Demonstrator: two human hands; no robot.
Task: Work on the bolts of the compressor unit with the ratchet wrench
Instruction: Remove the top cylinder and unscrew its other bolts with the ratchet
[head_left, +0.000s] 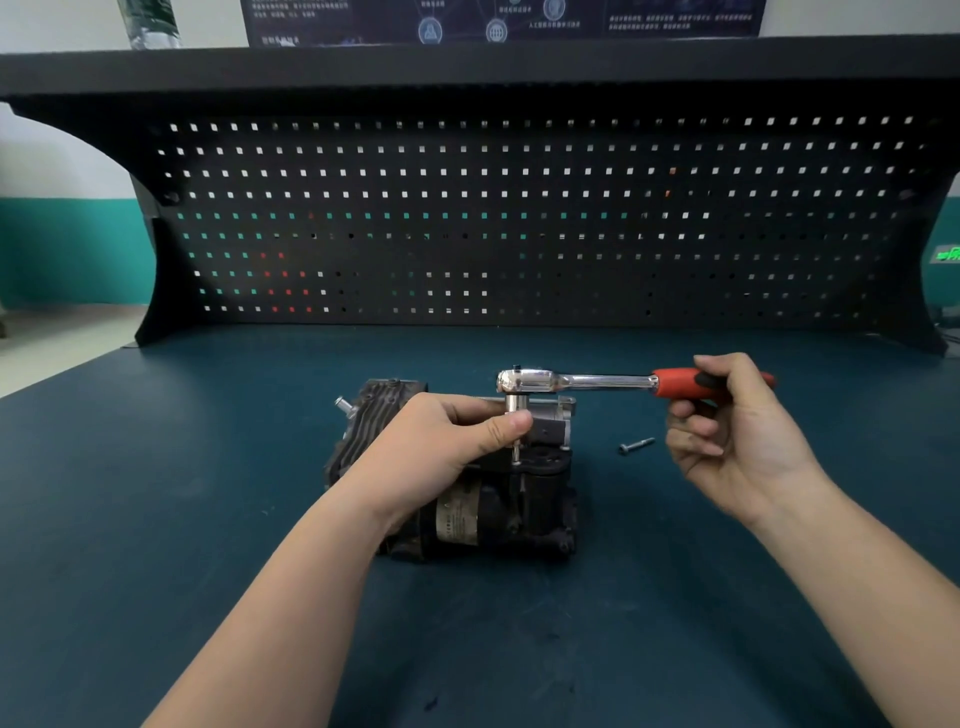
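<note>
We work at a dark teal tabletop backed by a black pegboard. Our left hand rests on the compressor unit mid-table, its grip pinching the socket above a raised bolt. Our right hand curls around the red handle of the chrome ratchet wrench, held level. A loose bolt lies just beside the unit.

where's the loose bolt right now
In the head view, the loose bolt lies on the blue bench top, right of the compressor unit and just left of the right hand.
</note>
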